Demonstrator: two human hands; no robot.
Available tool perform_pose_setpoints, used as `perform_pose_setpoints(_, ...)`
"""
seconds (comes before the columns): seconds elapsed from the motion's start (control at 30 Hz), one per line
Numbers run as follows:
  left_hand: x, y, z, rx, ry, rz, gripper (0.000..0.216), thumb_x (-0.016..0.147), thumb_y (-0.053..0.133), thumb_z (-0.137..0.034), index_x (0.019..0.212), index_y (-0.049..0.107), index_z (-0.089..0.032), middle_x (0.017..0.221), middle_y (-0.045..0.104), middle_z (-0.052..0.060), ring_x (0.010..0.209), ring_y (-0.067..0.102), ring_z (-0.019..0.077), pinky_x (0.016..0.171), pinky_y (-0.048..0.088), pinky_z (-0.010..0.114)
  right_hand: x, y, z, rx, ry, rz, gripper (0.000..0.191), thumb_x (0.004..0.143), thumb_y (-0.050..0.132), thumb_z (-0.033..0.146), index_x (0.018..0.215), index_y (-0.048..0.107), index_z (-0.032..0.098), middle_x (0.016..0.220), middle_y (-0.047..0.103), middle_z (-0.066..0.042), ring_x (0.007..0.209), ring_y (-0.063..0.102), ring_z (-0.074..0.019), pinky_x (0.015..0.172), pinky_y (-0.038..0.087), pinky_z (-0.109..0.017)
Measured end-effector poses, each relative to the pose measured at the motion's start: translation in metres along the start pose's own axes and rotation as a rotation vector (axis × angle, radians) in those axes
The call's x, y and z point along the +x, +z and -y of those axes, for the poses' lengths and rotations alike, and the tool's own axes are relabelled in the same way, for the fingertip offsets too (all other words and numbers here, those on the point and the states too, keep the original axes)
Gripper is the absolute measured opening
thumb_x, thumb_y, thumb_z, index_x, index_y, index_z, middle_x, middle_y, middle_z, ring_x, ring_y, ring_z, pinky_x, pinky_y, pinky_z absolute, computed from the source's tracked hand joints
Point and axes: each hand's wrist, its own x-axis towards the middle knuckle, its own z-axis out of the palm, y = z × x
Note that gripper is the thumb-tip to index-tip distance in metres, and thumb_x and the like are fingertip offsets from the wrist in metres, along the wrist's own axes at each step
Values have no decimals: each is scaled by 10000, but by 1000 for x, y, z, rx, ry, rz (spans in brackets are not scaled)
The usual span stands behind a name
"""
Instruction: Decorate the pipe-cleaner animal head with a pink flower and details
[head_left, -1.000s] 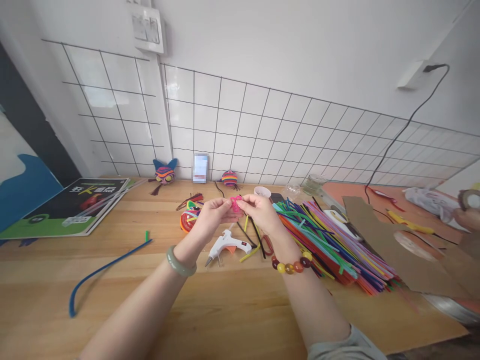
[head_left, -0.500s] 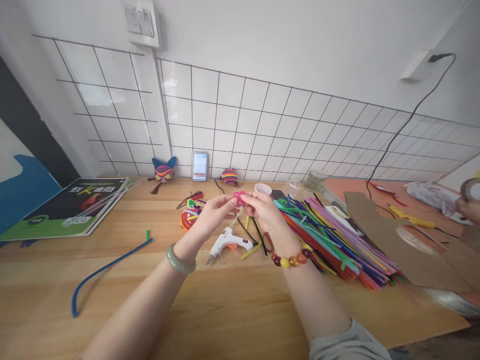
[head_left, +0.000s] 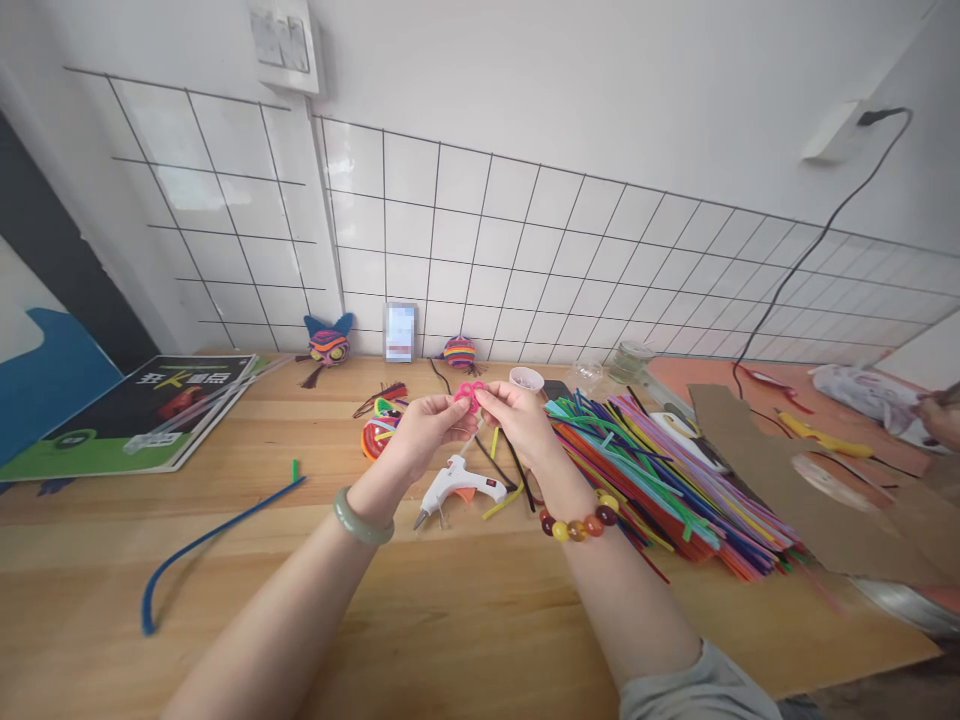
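Wrists: While the left wrist bears a pale green bangle (head_left: 363, 516), the right wrist bears a bead bracelet (head_left: 577, 522).
Left hand (head_left: 429, 430): thumb and fingers narrowed, pinching the pink looped piece (head_left: 469, 393).
Right hand (head_left: 517, 420): thumb and fingertips likewise narrowed, pinching the same piece from its right side.
Pink looped piece: raised between the two hands, gripped by both; finer detail too small to tell.
Blue stem (head_left: 199, 540): bent, on the table, well left of the hands and nearer the body.
Glue gun (head_left: 459, 485): white, on its side, below the hands, nozzle pointing left.
Fuzzy stem bundle (head_left: 652, 480): many colours, spread right of the right hand.
Red round piece (head_left: 373, 440): just left of the left hand, partly hidden.
White cup (head_left: 526, 379): just beyond the right hand.
Phone (head_left: 400, 335): upright beyond the left hand, screen blurred.
Wire grid (head_left: 436, 208): against the wall, beyond both hands.
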Motion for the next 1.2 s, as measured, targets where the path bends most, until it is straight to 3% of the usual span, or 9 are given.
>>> perform_pose_setpoints(0.13, 1, -4, -1, -26, 17, -5, 298, 737, 752, -385, 914, 746, -146, 930, 740, 113, 853, 678, 185, 748, 538, 292, 1, 0, -2, 41, 76, -24, 355, 692, 721, 505, 762, 650, 164, 556, 517, 44, 514, 423, -86, 516, 318, -238)
perform_pose_setpoints(0.23, 2, -5, -1, -1, 68, -39, 275, 735, 752, -368, 917, 755, -162, 969, 742, 105, 905, 671, 188, 771, 531, 287, 0, 0, -2, 35, 83, -53, 331, 699, 714, 486, 713, 634, 165, 533, 509, 44, 506, 421, -85, 513, 313, -237)
perform_pose_setpoints(0.47, 4, -5, 1, 119, 144, -82, 314, 681, 786, -410, 863, 754, -156, 831, 741, 77, 733, 651, 161, 724, 529, 294, 0, 0, 2, 9, 90, -24, 377, 655, 728, 522, 709, 635, 160, 546, 521, 34, 520, 436, -87, 515, 334, -232)
perform_pose_setpoints(0.6, 2, -3, -4, 113, 118, -95, 368, 627, 812, -440, 853, 754, -156, 789, 740, 75, 700, 649, 162, 702, 519, 296, 1, -2, 1, -11, 72, -14, 384, 663, 725, 530, 720, 643, 159, 558, 532, 30, 534, 449, -91, 522, 343, -233)
perform_pose_setpoints(0.83, 0, 0, -7, 113, 127, -19, 346, 594, 836, -319, 900, 751, -182, 948, 759, 83, 798, 670, 175, 695, 511, 277, 2, -3, -2, 125, 98, -35, 335, 654, 763, 467, 758, 676, 161, 586, 559, 36, 534, 444, -77, 535, 336, -232)
perform_pose_setpoints(1.2, 2, -4, -8, 92, 119, -81, 320, 601, 828, -432, 768, 747, -171, 694, 710, 43, 641, 610, 142, 666, 483, 281, -3, 4, 5, 158, 92, 7, 391, 696, 709, 549, 732, 665, 162, 584, 564, 16, 544, 462, -93, 514, 335, -231)
